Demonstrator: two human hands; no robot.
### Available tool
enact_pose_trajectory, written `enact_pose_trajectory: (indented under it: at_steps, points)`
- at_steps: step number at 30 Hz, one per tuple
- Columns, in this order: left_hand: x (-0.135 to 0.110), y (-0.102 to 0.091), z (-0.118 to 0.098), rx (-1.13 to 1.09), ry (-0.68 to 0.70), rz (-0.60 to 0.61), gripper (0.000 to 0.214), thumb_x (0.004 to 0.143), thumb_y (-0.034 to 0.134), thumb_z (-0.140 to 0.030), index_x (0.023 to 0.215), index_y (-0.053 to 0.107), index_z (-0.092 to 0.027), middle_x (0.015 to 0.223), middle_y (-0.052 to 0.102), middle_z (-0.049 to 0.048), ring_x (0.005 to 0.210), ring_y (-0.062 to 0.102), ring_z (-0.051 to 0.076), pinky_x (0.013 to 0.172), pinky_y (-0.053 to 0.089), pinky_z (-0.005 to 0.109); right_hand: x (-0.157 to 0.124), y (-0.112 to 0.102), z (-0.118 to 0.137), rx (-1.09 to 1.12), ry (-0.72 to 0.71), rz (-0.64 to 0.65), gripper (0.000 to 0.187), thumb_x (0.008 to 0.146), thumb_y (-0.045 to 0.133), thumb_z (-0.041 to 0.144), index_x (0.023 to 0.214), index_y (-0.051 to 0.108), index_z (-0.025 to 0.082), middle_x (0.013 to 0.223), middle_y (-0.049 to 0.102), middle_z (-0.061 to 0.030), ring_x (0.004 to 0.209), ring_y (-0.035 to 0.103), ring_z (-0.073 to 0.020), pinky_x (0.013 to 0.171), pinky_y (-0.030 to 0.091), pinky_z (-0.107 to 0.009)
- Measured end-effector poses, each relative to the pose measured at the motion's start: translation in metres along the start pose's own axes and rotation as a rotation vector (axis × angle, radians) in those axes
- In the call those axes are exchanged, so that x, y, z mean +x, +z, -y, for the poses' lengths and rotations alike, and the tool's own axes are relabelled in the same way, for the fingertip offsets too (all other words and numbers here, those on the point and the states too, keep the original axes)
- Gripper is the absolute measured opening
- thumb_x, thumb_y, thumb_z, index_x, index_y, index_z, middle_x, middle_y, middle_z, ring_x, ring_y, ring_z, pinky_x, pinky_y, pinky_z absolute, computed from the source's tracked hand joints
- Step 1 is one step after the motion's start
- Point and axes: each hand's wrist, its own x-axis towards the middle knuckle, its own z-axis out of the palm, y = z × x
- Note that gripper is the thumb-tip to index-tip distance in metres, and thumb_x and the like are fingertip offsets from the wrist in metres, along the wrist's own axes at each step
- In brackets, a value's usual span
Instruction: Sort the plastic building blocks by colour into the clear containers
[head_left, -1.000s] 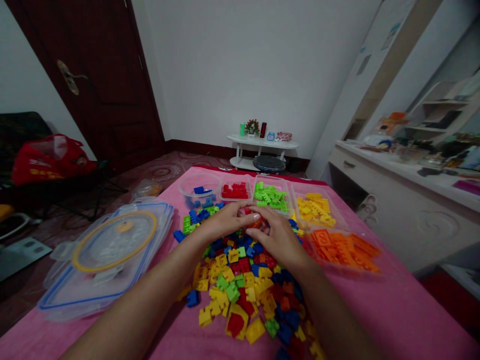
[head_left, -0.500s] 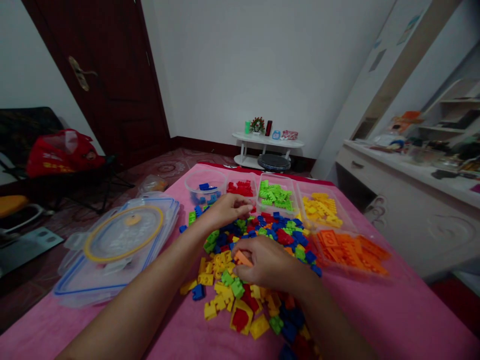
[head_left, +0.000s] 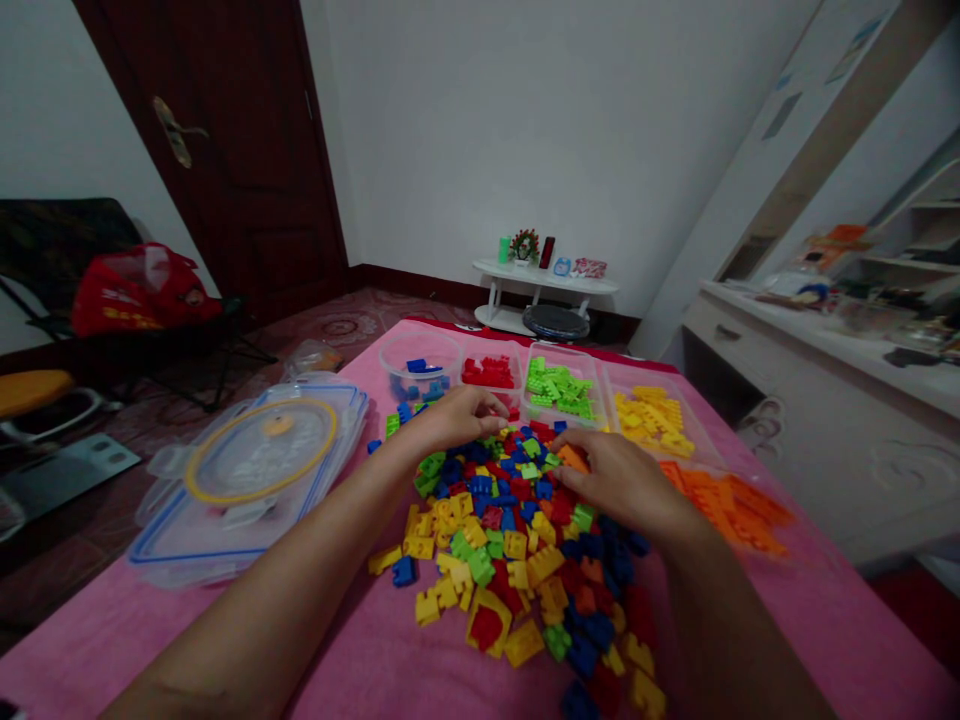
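Observation:
A mixed pile of toy building bricks point(head_left: 517, 520) in red, blue, green, yellow and orange lies on the pink cloth. My right hand point(head_left: 622, 480) is over its right side, with an orange toy brick point(head_left: 574, 458) pinched between thumb and fingers. At the far edge of the pile hovers my left hand point(head_left: 469, 415), palm down, its fingers loosely bent and apart, with nothing visible in them. Behind the pile stand clear tubs of sorted bricks: blue point(head_left: 420, 367), red point(head_left: 487, 372), green point(head_left: 559, 388) and yellow point(head_left: 654, 420). Orange bricks point(head_left: 731, 510) fill another tub, partly behind my right hand.
Clear lids point(head_left: 259, 450) with blue and yellow rims are stacked on the pink cloth point(head_left: 360, 660) at left. Beyond the table are a low white stand point(head_left: 547, 275), a red bag point(head_left: 142, 290) on a chair, and a white cabinet point(head_left: 817, 420) at right.
My right hand has moved from the near middle of the pile to its far right, carrying the orange brick. My left hand stays nearly in place. The view has shifted slightly.

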Motion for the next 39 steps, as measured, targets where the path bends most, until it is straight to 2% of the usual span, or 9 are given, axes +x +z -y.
enact_pose_trajectory:
  at_steps: [5, 9, 15, 19, 23, 29, 31, 34, 39]
  points:
    - [0.0, 0.002, -0.002, 0.003, -0.005, 0.044, 0.033, 0.078, 0.055, -0.034, 0.099, 0.068, -0.011, 0.082, 0.07, 0.0067, 0.069, 0.06, 0.016, 0.059, 0.043, 0.022, -0.006, -0.017, -0.024, -0.121, 0.09, 0.137, 0.014, 0.067, 0.058, 0.028, 0.078, 0.065, 0.023, 0.077, 0.065, -0.0025, 0.071, 0.058, -0.0175, 0.057, 0.031, -0.025]
    - [-0.001, 0.006, -0.005, 0.019, 0.03, 0.108, 0.032, 0.079, 0.055, -0.034, 0.1, 0.067, -0.012, 0.083, 0.07, 0.0052, 0.07, 0.06, 0.014, 0.061, 0.043, 0.021, -0.007, -0.013, -0.023, -0.231, 0.162, 0.275, 0.013, 0.063, 0.058, 0.03, 0.07, 0.063, 0.021, 0.071, 0.063, -0.003, 0.064, 0.056, -0.0167, 0.051, 0.026, -0.025]
    - [-0.008, 0.016, -0.023, 0.02, 0.217, 0.237, 0.027, 0.08, 0.056, -0.025, 0.102, 0.068, -0.015, 0.095, 0.07, 0.0037, 0.08, 0.062, 0.014, 0.069, 0.044, 0.02, -0.003, 0.005, -0.008, -0.238, 0.042, 0.249, 0.018, 0.063, 0.054, 0.017, 0.078, 0.064, 0.02, 0.079, 0.065, -0.0047, 0.071, 0.057, -0.017, 0.053, 0.025, -0.025]
    - [-0.011, 0.03, -0.028, 0.083, 0.272, 0.341, 0.022, 0.08, 0.056, -0.024, 0.093, 0.071, -0.014, 0.086, 0.071, 0.0039, 0.074, 0.062, 0.013, 0.066, 0.043, 0.019, -0.003, 0.01, -0.007, -0.235, 0.003, 0.211, 0.017, 0.064, 0.055, 0.018, 0.079, 0.061, 0.02, 0.079, 0.065, -0.0048, 0.073, 0.057, -0.0178, 0.054, 0.024, -0.026]
    - [-0.014, 0.042, -0.031, 0.304, 0.282, 0.297, 0.019, 0.075, 0.061, -0.023, 0.089, 0.073, -0.019, 0.083, 0.071, 0.0033, 0.074, 0.063, 0.015, 0.065, 0.042, 0.021, -0.002, 0.009, -0.01, -0.204, -0.005, 0.208, 0.014, 0.063, 0.058, 0.019, 0.076, 0.059, 0.019, 0.078, 0.064, -0.0038, 0.072, 0.056, -0.0167, 0.054, 0.025, -0.026]
    - [-0.022, 0.049, -0.042, 0.619, 0.272, 0.253, 0.037, 0.063, 0.07, -0.021, 0.099, 0.07, -0.029, 0.089, 0.07, 0.0019, 0.083, 0.062, 0.021, 0.065, 0.041, 0.026, -0.002, 0.012, -0.011, -0.209, 0.003, 0.206, 0.013, 0.063, 0.061, 0.028, 0.072, 0.059, 0.019, 0.076, 0.063, -0.0046, 0.069, 0.055, -0.0179, 0.052, 0.023, -0.026]
    - [-0.023, 0.052, -0.042, 0.63, 0.243, 0.243, 0.035, 0.063, 0.071, -0.022, 0.097, 0.07, -0.029, 0.091, 0.069, 0.002, 0.086, 0.061, 0.022, 0.067, 0.041, 0.027, -0.003, 0.012, -0.012, -0.143, -0.008, 0.201, 0.013, 0.062, 0.063, 0.028, 0.07, 0.059, 0.019, 0.073, 0.063, -0.0039, 0.067, 0.055, -0.0173, 0.052, 0.025, -0.026]
    - [-0.021, 0.053, -0.04, 0.575, 0.202, 0.221, 0.02, 0.065, 0.071, -0.025, 0.085, 0.071, -0.025, 0.089, 0.068, 0.0025, 0.085, 0.061, 0.02, 0.068, 0.041, 0.026, -0.003, 0.01, -0.018, 0.14, -0.017, 0.199, 0.012, 0.068, 0.061, 0.029, 0.073, 0.058, 0.019, 0.067, 0.062, -0.0014, 0.062, 0.056, -0.0145, 0.053, 0.031, -0.024]
    - [-0.015, 0.039, -0.038, 0.273, 0.157, 0.147, 0.018, 0.074, 0.064, -0.034, 0.076, 0.067, -0.017, 0.075, 0.064, 0.002, 0.069, 0.056, 0.014, 0.059, 0.037, 0.022, 0.001, 0.002, -0.025, 0.642, 0.02, 0.209, 0.026, 0.079, 0.055, 0.043, 0.082, 0.056, 0.017, 0.056, 0.057, 0.0018, 0.049, 0.053, -0.0115, 0.046, 0.033, -0.021]
